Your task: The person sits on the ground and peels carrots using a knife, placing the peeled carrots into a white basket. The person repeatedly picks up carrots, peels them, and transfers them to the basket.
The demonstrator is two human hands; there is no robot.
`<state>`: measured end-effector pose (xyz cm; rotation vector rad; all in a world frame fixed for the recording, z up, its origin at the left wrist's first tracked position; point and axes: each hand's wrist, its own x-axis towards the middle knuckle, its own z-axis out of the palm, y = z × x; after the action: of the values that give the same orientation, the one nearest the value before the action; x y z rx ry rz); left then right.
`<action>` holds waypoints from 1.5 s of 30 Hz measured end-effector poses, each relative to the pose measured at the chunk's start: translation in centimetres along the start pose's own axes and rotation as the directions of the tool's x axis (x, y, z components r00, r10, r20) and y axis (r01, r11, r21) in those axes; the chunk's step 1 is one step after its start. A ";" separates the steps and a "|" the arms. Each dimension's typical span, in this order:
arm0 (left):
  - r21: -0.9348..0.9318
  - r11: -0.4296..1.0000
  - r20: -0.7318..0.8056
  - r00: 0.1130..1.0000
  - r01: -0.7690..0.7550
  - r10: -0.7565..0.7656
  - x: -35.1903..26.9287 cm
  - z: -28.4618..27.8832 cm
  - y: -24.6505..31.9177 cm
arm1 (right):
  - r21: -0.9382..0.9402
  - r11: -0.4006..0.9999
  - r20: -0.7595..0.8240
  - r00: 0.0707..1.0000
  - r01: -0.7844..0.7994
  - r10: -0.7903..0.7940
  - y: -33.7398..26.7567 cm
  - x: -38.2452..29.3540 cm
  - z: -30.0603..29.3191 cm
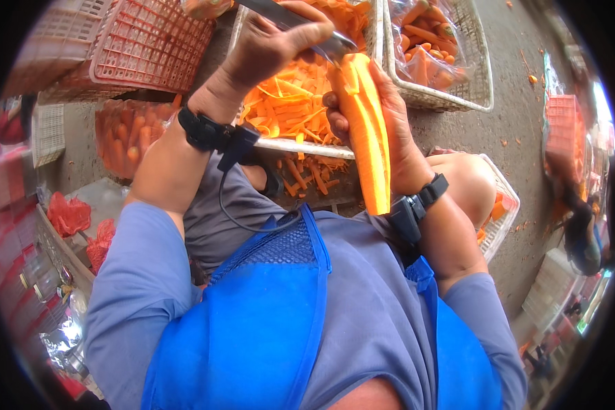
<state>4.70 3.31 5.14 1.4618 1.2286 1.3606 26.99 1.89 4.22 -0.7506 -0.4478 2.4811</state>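
Note:
My left hand point(274, 43) grips a vegetable peeler point(333, 46) with a dark handle and a metal head. The peeler's head meets the far end of a large carrot point(369, 143). Palm up, my right hand point(392, 113) holds this carrot from beneath, its fingers curled around the far half. Long flat facets run down the bright orange carrot, and its near end is cut flat. A strip of peel point(351, 77) stands partly lifted near the peeler. Beyond the carrot, a white plastic crate point(307, 147) holds a heap of carrot peelings point(282, 102).
Bagged carrots point(425, 46) fill a white crate point(479, 77) at upper right. Red crates point(151, 46) stand at upper left, above a clear bag of carrots point(128, 136). Peelings point(312, 174) litter the floor between my legs. Another white crate point(502, 225) stands beside my right knee.

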 end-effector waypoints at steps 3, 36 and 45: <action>0.005 0.991 -0.135 0.982 0.134 -0.132 1.7 -2.3 -0.3 | -0.031 0.999 0.077 0.997 0.017 -0.015 0.3 -0.6 0.5; -0.445 0.679 0.377 0.810 0.583 -0.449 -3.7 -0.1 -1.7 | 0.063 0.826 0.185 0.807 0.560 -0.561 -7.7 1.1 -0.2; -0.403 0.812 0.293 0.900 0.421 -0.322 -1.0 -4.6 -1.0 | -0.179 0.984 0.036 0.999 0.025 -0.019 -2.7 -0.7 -1.0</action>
<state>0.04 2.29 4.54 0.9377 0.9124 1.0924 29.09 3.90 4.97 -0.7689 -0.6955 2.4598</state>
